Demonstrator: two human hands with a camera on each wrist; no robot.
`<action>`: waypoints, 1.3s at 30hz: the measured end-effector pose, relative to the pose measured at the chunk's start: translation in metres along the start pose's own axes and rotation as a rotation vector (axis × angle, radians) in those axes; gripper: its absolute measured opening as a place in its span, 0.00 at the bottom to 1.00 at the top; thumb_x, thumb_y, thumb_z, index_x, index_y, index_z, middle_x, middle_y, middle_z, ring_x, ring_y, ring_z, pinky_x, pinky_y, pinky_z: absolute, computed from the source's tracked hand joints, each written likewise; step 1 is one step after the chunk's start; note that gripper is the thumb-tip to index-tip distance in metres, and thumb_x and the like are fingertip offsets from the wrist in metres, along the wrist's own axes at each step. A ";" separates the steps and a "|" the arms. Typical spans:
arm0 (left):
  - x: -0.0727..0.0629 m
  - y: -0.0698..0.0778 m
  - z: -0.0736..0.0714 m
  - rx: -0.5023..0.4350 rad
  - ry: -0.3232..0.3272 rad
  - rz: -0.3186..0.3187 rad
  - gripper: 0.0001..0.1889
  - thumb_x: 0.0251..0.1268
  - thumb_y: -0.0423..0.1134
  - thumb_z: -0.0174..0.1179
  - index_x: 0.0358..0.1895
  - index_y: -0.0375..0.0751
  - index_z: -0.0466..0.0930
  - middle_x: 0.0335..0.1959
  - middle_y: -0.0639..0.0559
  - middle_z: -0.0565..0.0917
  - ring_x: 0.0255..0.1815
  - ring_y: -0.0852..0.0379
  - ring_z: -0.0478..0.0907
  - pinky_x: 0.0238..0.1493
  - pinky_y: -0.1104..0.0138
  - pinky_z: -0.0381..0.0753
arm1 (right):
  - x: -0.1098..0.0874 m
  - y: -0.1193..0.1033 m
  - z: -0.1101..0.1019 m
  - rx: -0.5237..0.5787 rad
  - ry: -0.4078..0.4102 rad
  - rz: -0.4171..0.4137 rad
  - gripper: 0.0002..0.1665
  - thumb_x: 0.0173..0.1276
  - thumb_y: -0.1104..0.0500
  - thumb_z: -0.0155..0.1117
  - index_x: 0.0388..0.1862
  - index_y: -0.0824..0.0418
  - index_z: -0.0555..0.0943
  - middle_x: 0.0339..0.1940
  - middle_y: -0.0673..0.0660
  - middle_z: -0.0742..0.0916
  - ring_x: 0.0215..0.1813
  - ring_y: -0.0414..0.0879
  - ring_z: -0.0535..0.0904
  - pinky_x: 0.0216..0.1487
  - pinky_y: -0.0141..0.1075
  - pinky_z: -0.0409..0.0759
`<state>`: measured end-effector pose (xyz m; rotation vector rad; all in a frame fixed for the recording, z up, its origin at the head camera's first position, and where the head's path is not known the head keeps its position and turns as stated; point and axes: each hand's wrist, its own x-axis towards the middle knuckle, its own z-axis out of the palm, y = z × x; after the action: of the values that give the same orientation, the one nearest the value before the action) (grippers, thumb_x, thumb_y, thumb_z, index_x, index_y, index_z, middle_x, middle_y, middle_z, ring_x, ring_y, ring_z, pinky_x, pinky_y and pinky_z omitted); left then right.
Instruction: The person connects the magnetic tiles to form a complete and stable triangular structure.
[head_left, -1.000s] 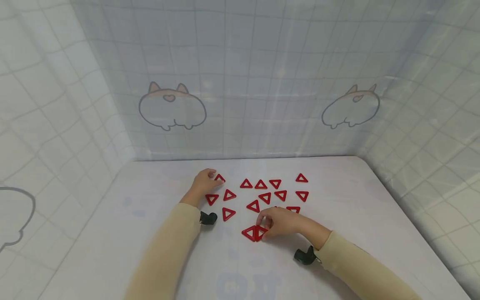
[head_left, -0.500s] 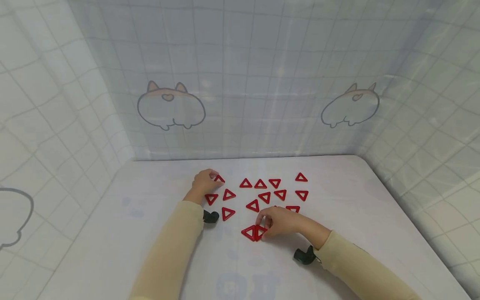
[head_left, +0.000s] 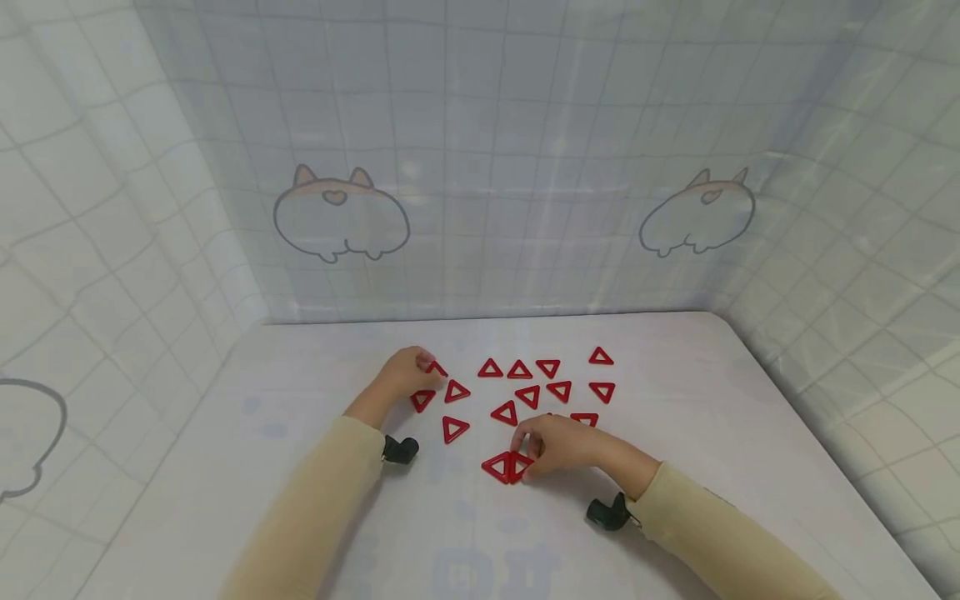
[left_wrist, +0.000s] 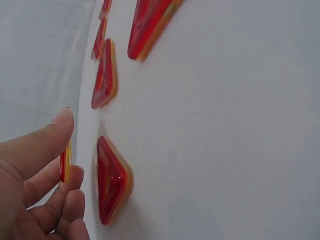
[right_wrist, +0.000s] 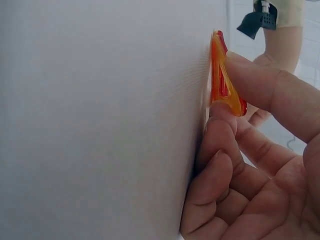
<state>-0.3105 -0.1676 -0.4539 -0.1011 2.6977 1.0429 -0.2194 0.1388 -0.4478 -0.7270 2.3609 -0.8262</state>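
Observation:
My left hand (head_left: 405, 373) pinches a red triangular tile (left_wrist: 65, 165) at the far left of the group, between thumb and fingers. Its yellow edge shows in the left wrist view. Near the front, my right hand (head_left: 562, 442) grips another triangular tile (head_left: 522, 468) with thumb and fingertips; the right wrist view shows its orange side upright against the white surface. A matching tile (head_left: 497, 467) lies directly left of it, their straight sides side by side. Just below the left hand lies a further tile (head_left: 423, 401), partly covered by the fingers in the head view.
Several red triangular tiles lie scattered between and beyond the hands, among them one tile (head_left: 455, 429) left of centre and one (head_left: 601, 357) at the back right. The white tabletop (head_left: 300, 367) meets a tiled-pattern wall (head_left: 480, 250) behind and at both sides.
The left hand has shifted slightly toward the near side, and the tile between its fingers has come along. The right hand and the two front tiles have stayed in place.

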 end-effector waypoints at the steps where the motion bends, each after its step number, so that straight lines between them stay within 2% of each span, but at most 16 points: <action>1: -0.003 0.000 -0.001 0.009 -0.004 0.017 0.25 0.60 0.43 0.71 0.58 0.38 0.76 0.52 0.43 0.79 0.50 0.47 0.77 0.50 0.57 0.81 | 0.000 0.000 0.000 0.001 -0.001 -0.003 0.19 0.56 0.54 0.80 0.44 0.47 0.82 0.26 0.47 0.82 0.28 0.42 0.77 0.33 0.36 0.78; 5: -0.013 0.000 -0.003 0.035 0.000 0.066 0.24 0.61 0.44 0.71 0.57 0.38 0.76 0.52 0.43 0.80 0.51 0.46 0.77 0.51 0.57 0.81 | 0.000 0.000 0.001 -0.001 0.001 -0.008 0.19 0.56 0.54 0.80 0.45 0.48 0.81 0.25 0.47 0.82 0.27 0.42 0.77 0.32 0.36 0.77; 9: -0.028 0.001 -0.004 0.044 0.000 0.085 0.25 0.60 0.45 0.72 0.57 0.39 0.77 0.50 0.45 0.81 0.47 0.48 0.78 0.46 0.58 0.83 | 0.000 0.000 0.002 0.000 0.001 -0.009 0.19 0.57 0.55 0.79 0.45 0.48 0.81 0.26 0.47 0.81 0.28 0.42 0.76 0.32 0.35 0.77; 15: -0.057 0.007 -0.002 0.053 -0.044 0.091 0.24 0.56 0.46 0.75 0.54 0.42 0.77 0.45 0.48 0.80 0.39 0.52 0.78 0.38 0.63 0.82 | 0.000 -0.001 0.002 0.006 -0.004 -0.011 0.19 0.58 0.54 0.79 0.46 0.48 0.81 0.26 0.48 0.82 0.28 0.42 0.76 0.32 0.36 0.77; 18: -0.069 0.010 0.001 0.055 -0.067 0.125 0.23 0.55 0.44 0.76 0.52 0.42 0.78 0.42 0.49 0.80 0.37 0.53 0.76 0.36 0.63 0.81 | 0.001 -0.001 0.002 -0.003 0.001 -0.012 0.19 0.57 0.53 0.79 0.46 0.47 0.81 0.25 0.47 0.82 0.27 0.42 0.77 0.32 0.36 0.77; 27: -0.096 0.015 0.019 0.095 -0.136 0.205 0.22 0.50 0.46 0.78 0.47 0.46 0.79 0.37 0.55 0.78 0.38 0.56 0.75 0.34 0.65 0.80 | 0.000 -0.001 0.001 -0.024 0.014 -0.011 0.19 0.56 0.53 0.80 0.45 0.48 0.82 0.25 0.47 0.81 0.27 0.41 0.76 0.31 0.35 0.77; 34: -0.114 0.015 0.037 0.111 -0.205 0.263 0.22 0.49 0.48 0.78 0.43 0.47 0.78 0.31 0.57 0.78 0.33 0.57 0.75 0.32 0.65 0.79 | 0.001 -0.003 0.003 -0.033 0.017 -0.001 0.19 0.56 0.53 0.80 0.44 0.49 0.81 0.25 0.48 0.82 0.28 0.43 0.76 0.31 0.36 0.77; 39: -0.127 0.023 0.043 0.129 -0.237 0.296 0.21 0.48 0.48 0.78 0.41 0.47 0.78 0.29 0.57 0.77 0.31 0.58 0.75 0.32 0.65 0.78 | -0.001 -0.002 0.004 -0.041 0.019 -0.002 0.19 0.57 0.53 0.79 0.44 0.49 0.80 0.25 0.47 0.81 0.26 0.42 0.76 0.30 0.36 0.77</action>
<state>-0.1818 -0.1249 -0.4378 0.4290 2.6006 0.8860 -0.2160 0.1362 -0.4484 -0.7416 2.4008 -0.7917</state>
